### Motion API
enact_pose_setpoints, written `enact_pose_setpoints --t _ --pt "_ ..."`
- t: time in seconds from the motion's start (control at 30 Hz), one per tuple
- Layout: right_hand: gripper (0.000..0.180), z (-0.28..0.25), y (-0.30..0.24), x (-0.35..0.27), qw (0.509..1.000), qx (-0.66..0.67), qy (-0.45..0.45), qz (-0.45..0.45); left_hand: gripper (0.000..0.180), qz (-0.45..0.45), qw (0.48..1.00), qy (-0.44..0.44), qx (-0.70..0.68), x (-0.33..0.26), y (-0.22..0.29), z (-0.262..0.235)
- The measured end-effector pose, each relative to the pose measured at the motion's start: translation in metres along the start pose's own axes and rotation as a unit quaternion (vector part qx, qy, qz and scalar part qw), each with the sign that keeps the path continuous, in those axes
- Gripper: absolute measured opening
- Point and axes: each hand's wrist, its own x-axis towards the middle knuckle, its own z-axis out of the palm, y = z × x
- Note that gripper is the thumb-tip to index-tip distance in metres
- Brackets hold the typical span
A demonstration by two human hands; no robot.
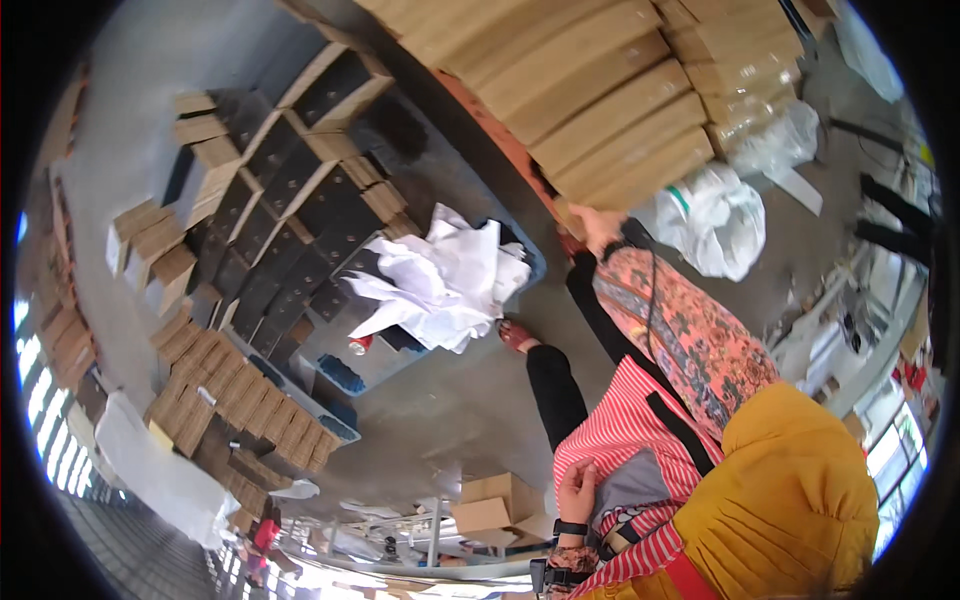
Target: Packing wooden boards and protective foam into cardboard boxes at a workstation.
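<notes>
Here, extending the right hand (600, 230) to the near corner of the lowest visible carton (640, 165) in a tall stack of brown cartons (590, 75), apparently touching the cardboard; leaving the grip itself unclear, whether spreading flat or pinching the edge. Holding the left hand (575, 488) well apart from the stack, in front of the striped apron (640, 405), and bending its fingers loosely; again not revealing for certain whether spreading or pressing them together. Wearing a floral sleeve (685, 310) on the right arm and a black wristband (571, 528) on the left wrist. Standing on the grey floor (440, 415) in black trousers (555, 390) and reddish shoes (515, 335), keeping one shoe just beside a heap of crumpled white paper (440, 280) and the other near the right hand. Displaying, to the right of that hand, a white plastic bag (715, 220) and, above it, some clear plastic film (785, 140). Presenting, at the left, rows of black-and-brown boxes (290, 190) beyond the paper and, below these, bundles of flat cardboard (235, 395). Including also a small red object (360, 345) beside the paper, an opened carton (495, 500) near the lower edge, and mustard-yellow cloth (800, 490) at the lower right
</notes>
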Motion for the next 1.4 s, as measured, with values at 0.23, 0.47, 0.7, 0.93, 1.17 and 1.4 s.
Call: enact_pose_setpoints --t 0.23,0.47,0.7,0.93,1.17,1.4 --pt "0.058 -0.104 0.027 0.157 0.961 0.256 0.038 -0.098 0.025 0.041 0.994 -0.089 -0.047 0.016 0.033 0.049" --pt "0.037 -0.297 0.01 -0.092 0.807 0.341 -0.467 0.119 0.027 0.105 0.989 -0.056 -0.09 0.041 0.056 0.025" --pt "0.078 -0.385 -0.002 -0.223 0.785 -0.052 -0.617 0.03 0.06 0.086 0.95 -0.083 -0.289 0.044 0.158 0.035" --pt "0.088 -0.252 0.005 -0.342 0.509 -0.428 -0.663 -0.343 0.061 0.141 0.867 0.119 -0.462 0.07 0.107 -0.104" --pt "0.063 0.068 -0.017 -0.344 0.492 -0.375 -0.37 -0.693 0.077 0.143 0.808 -0.062 -0.568 0.104 0.057 -0.236" --pt "0.049 0.334 -0.034 -0.388 0.481 -0.272 -0.271 -0.788 0.093 0.108 0.751 -0.128 -0.639 0.127 0.026 -0.311"
